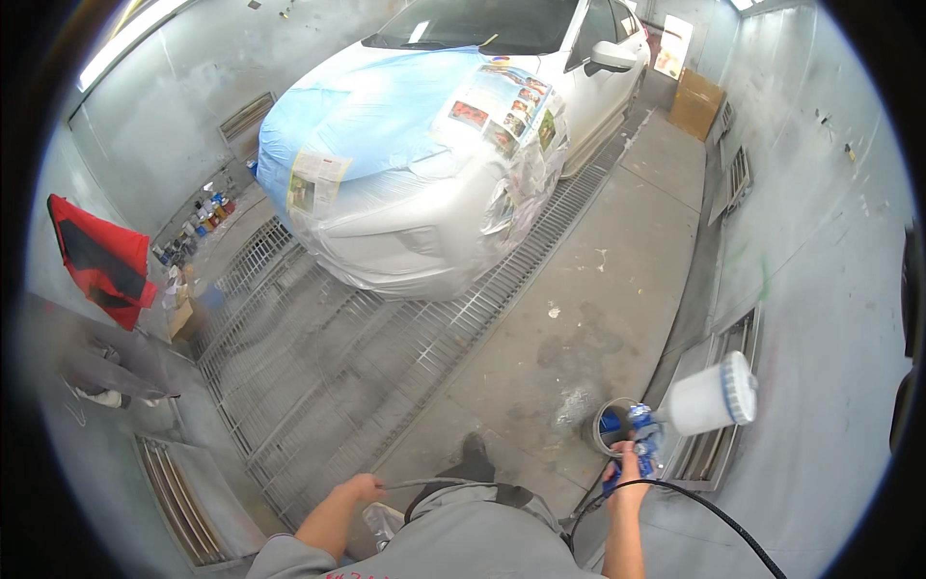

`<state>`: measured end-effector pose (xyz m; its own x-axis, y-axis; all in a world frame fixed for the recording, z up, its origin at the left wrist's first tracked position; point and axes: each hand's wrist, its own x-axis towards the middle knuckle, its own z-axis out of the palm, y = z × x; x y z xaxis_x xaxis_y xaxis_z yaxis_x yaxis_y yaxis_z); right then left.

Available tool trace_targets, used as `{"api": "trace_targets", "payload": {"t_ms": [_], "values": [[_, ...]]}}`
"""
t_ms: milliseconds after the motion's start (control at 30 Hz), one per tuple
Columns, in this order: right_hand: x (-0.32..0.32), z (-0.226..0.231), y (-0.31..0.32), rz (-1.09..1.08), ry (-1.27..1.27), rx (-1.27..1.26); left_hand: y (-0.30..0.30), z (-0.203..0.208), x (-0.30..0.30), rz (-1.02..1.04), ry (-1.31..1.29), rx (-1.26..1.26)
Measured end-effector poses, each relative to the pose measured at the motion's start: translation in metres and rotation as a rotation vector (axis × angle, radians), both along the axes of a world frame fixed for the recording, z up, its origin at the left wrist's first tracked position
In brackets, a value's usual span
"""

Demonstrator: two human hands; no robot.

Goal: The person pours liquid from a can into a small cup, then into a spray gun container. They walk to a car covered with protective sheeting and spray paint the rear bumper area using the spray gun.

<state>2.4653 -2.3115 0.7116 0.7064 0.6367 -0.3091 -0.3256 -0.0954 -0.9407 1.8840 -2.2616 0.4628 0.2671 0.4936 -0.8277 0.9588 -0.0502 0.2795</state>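
Note:
My right hand [630, 475] is closed round the handle of a blue spray gun [644, 434]. A white paint cup [702, 399] with a blue-grey rim is fixed to the gun and tilts out to the right. At my left side, my left hand [363, 487] grips a grey hose [424, 482] that runs across my waist. Part of a dark hose [719, 511] curves down to the right from near my right hand. Ahead stands a white car [569, 87], its hood under blue masking film [371, 121] and newspaper sheets [497, 108]. The white front bumper [386, 241] shows below.
A round bin [595, 439] stands beside the spray gun. Floor grating [309, 338] runs under the car. Cans and bottles [207, 214] line the left wall, near a hanging red and black cloth [104, 261]. A cardboard box [696, 103] stands at the far right; wall vents [178, 497] are low down.

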Motion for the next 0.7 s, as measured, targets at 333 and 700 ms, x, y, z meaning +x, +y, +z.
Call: {"api": "trace_targets", "payload": {"t_ms": [333, 700], "values": [[0.018, 0.019, 0.112, 0.330, -0.117, -0.118, 0.061, 0.002, 0.064, 0.068, -0.009, 0.067], [0.100, 0.015, 0.182, 0.333, 0.159, 0.035, -0.099, 0.031, 0.127, 0.451, 0.120, 0.157]]}}
